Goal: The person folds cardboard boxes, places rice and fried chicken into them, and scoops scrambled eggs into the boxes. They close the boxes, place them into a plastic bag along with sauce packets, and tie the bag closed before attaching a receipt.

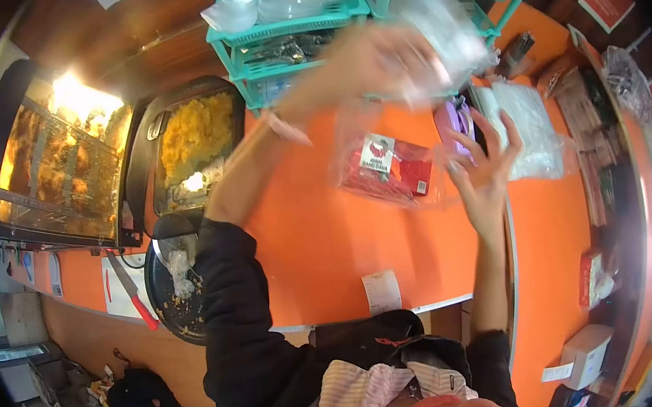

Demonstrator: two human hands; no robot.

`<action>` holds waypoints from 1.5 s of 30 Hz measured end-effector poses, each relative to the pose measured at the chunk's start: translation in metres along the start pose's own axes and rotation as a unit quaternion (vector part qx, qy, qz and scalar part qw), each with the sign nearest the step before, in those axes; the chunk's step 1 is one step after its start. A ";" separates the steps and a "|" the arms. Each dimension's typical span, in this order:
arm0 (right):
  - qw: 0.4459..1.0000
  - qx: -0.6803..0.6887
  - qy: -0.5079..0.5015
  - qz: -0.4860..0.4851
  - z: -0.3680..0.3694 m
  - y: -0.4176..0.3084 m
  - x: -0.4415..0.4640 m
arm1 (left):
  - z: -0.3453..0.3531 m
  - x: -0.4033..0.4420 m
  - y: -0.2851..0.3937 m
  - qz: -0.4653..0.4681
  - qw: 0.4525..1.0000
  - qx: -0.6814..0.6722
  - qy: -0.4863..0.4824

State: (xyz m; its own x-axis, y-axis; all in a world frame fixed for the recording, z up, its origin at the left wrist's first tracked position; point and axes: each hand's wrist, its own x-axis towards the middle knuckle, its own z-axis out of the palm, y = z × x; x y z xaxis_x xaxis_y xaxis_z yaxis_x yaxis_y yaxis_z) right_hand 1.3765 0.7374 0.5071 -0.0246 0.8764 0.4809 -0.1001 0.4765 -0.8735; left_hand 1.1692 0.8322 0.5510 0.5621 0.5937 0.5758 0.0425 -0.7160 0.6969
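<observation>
My left hand (391, 60) is raised over the far side of the orange counter, smeared by motion. Blurred clear plastic (445, 15) shows right beside its fingers; I cannot make out whether they hold it. My right hand (486, 153) has its fingers spread and looks to hold nothing. Close to its fingertips stands a purple object (456, 126), partly hidden. Between the two hands, a clear plastic bag (348, 142) lies on the counter with a red box (409, 168) in it, which bears a white label. A paper slip (381, 291) lies near the front edge.
Turquoise racks (289, 22) with plastic containers stand at the back. To the left are a lit display case (63, 162), a tray of yellow-orange food (197, 129), a black round pan (174, 296) and a red-handled knife (134, 289). Plastic bags (527, 133) lie stacked at right.
</observation>
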 end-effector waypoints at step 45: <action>0.969 -0.194 -0.124 0.086 -0.024 0.234 -0.012 | 0.111 -0.150 -0.173 -0.192 0.981 0.020 0.006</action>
State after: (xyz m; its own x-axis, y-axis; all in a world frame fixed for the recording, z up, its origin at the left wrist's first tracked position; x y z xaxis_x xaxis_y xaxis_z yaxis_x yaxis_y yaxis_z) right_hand 1.3778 0.8397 0.2947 -0.2503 0.9245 0.2876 0.3079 0.3576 -0.8817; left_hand 1.1694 0.8263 0.2962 0.4888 0.8264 0.2797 0.2814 -0.4528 0.8460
